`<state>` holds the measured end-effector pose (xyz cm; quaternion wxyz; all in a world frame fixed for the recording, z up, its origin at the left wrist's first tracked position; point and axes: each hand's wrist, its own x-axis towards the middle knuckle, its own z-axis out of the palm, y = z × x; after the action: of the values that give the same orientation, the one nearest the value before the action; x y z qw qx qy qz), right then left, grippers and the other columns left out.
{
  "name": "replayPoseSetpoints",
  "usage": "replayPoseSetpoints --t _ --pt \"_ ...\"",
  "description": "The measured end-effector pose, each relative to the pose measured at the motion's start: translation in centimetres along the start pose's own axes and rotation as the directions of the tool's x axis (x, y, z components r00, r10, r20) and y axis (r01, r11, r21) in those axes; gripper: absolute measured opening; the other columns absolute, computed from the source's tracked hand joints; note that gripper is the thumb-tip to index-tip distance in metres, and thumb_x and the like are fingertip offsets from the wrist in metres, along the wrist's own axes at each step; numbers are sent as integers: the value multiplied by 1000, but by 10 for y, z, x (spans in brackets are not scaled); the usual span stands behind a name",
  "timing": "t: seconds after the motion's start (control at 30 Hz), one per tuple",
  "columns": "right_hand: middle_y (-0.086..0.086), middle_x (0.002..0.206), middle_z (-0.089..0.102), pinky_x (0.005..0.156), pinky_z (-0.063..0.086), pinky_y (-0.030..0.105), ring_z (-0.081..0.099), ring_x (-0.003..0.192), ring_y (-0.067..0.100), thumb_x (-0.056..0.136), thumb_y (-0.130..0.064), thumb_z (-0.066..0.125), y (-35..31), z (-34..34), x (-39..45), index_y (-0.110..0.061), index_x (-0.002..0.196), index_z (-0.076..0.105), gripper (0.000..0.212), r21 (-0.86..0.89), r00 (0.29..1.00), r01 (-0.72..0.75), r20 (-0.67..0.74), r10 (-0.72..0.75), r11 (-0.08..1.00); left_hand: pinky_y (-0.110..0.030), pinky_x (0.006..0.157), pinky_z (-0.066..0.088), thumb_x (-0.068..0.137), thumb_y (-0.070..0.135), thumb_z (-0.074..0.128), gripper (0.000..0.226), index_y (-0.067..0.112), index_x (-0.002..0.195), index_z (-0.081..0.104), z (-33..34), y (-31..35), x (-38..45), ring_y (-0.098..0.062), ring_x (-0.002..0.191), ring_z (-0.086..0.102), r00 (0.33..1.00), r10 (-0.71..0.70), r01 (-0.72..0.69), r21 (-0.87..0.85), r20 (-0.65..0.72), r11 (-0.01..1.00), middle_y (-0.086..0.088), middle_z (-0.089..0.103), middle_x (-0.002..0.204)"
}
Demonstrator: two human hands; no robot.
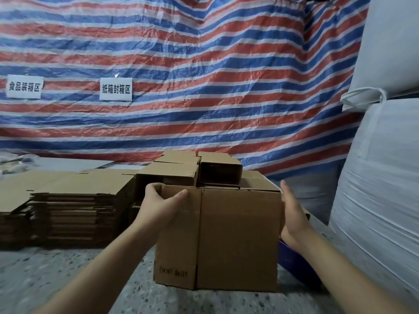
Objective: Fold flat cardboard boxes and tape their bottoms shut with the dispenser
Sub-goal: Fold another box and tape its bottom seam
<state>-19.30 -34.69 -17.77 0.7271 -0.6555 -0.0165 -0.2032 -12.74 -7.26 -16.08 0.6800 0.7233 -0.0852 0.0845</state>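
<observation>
At centre foreground, left hand (158,201) grips the top left corner of an upright cardboard box (235,239): fingers curled over the upper edge, thumb laid across the near face. Right hand (292,215) flat and relaxed, fingers straight and pointing up, palm against the box's right side wall. Box stands on a speckled floor (79,279), vertical crease facing the camera, small printed text upside down near its lower left corner. Just right of the box and partly hidden behind it, a dark blue object (294,261); cannot tell what it is. Behind the box, a cluster of folded boxes (204,171), one of them with its open end toward the camera. To the left, a stack of flat cardboard blanks (68,211) lies on the floor, near the box but apart from it. Right edge: large white woven sacks (381,189), piled one above another. Backdrop: red, white and blue striped tarp (204,75) carrying two white paper signs (116,89) with black characters
</observation>
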Motion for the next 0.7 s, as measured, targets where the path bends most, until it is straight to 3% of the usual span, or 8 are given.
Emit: replayPoseSetpoints --t 0.07,0.17,0.23,0.3,0.4,0.5,0.6,0.7 --pt "10 121 73 91 53 45 70 113 24 95 -71 36 -2 -1 2 -30 114 75 59 21 997 -44 62 43 999 -25 57 45 81 51 74 56 27 119 40 7 -1 -4 -13 88 58 999 -4 3 -37 -37 999 3 56 103" --pt "9 113 75 84 57 40 72 106 21 97 -64 41 -4 4 0 -26 104 78 54 -43 991 -84 97 88 996 -27 61 43 80 60 70 68 26 127 36 17 -3 -9 -10 90 53 995 0 -5 -48 -96 999 4 52 109" --pt "10 105 76 74 59 34 74 98 20 97 -59 43 -6 4 -1 -22 98 79 51 -50 992 -93 84 97 994 -36 77 50 80 59 70 79 22 139 33 22 -6 -9 -18 102 54 991 3 -11 -59 -132 998 -1 51 121" --pt "10 102 76 71 59 31 75 94 19 98 -56 42 -7 3 -2 -21 95 79 51 -58 992 -102 70 106 993 -49 97 48 80 60 70 85 21 145 30 25 -8 -10 -25 115 51 984 4 -12 -44 -180 999 -4 48 130" --pt "9 102 76 73 58 32 75 94 19 99 -57 40 -6 4 -4 -23 92 80 53 -52 993 -104 44 106 993 -57 106 38 82 61 67 87 22 148 26 33 -7 -14 -31 129 42 969 -9 11 6 -248 1000 -7 42 139" --pt "7 107 77 83 54 38 74 99 18 100 -61 36 -5 6 -8 -28 92 80 56 -47 995 -102 18 103 994 -57 108 36 83 57 67 85 20 149 26 38 -4 -16 -32 131 39 953 -27 32 11 -303 999 -9 41 141" --pt "6 102 78 83 52 42 75 93 15 99 -65 34 -6 10 -13 -31 87 80 58 -70 996 -89 -24 87 994 -51 103 42 85 50 66 84 25 151 21 38 -3 -12 -28 124 45 974 -22 2 -88 -227 996 -5 43 138" --pt "19 99 73 86 57 49 74 85 23 99 -66 35 -10 19 -19 -14 86 72 65 -120 989 -82 -131 67 989 -32 88 41 92 44 58 72 27 152 22 35 1 -9 -13 107 48 993 54 -68 -124 -108 990 6 44 127"
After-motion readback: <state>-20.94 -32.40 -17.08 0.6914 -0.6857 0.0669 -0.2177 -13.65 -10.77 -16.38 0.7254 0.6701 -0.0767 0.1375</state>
